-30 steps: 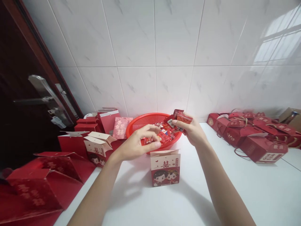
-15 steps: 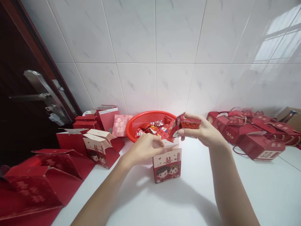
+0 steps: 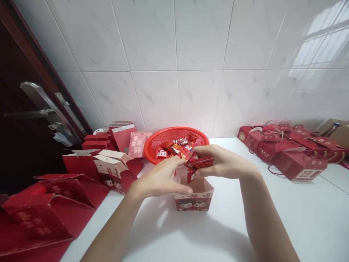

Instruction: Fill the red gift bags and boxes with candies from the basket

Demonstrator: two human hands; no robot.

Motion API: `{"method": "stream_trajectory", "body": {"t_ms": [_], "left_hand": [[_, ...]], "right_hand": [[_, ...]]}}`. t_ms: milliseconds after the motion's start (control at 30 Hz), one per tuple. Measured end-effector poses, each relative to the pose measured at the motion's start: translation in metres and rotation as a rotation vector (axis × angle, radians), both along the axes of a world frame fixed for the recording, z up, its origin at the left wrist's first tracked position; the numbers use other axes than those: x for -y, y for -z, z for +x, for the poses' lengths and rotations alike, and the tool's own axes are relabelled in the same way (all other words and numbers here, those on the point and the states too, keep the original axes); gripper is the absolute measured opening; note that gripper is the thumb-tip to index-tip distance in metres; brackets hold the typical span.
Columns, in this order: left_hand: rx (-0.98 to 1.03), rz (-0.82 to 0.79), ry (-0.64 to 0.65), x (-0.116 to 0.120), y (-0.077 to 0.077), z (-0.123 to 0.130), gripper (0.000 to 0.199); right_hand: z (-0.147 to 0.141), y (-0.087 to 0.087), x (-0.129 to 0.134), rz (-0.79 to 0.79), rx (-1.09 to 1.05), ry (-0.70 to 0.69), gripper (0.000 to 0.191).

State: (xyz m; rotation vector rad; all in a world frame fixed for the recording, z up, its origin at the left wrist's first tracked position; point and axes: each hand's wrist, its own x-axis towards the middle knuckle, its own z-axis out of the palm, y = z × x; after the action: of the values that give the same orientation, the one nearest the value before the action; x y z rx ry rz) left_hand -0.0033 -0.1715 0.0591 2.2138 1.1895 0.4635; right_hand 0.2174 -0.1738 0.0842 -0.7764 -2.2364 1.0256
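Note:
A small red and cream box (image 3: 194, 202) with two cartoon faces stands on the white table, its top open toward me. My left hand (image 3: 160, 178) is at the box's left side, thumb and fingers spread around its upper edge. Several red wrapped sweets (image 3: 201, 162) are in my right hand (image 3: 222, 162), closed round them just above the opening. Behind the box sits a red mesh basket (image 3: 152, 139) with more wrapped sweets (image 3: 176, 147) in it, partly hidden by my hands.
Open red boxes (image 3: 54, 214) and a cream-topped box (image 3: 110, 171) stand at the left, near a pink box (image 3: 138, 145). Closed red boxes with handles (image 3: 301, 165) are grouped at the right. A tiled wall (image 3: 199, 102) rises behind; a dark door (image 3: 16, 145) is at the far left.
My right hand has moved left and down with the sweets, to over the box. My left hand's fingers have spread apart, and the box's top has opened wider.

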Motion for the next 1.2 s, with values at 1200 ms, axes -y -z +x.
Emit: {"method": "stream_trajectory", "body": {"t_ms": [1200], "left_hand": [[0.046,-0.071,0.116,-0.001,-0.001,0.001,0.052]], "right_hand": [[-0.014,0.003,0.004,0.098,0.388,0.155,0.021]]}}
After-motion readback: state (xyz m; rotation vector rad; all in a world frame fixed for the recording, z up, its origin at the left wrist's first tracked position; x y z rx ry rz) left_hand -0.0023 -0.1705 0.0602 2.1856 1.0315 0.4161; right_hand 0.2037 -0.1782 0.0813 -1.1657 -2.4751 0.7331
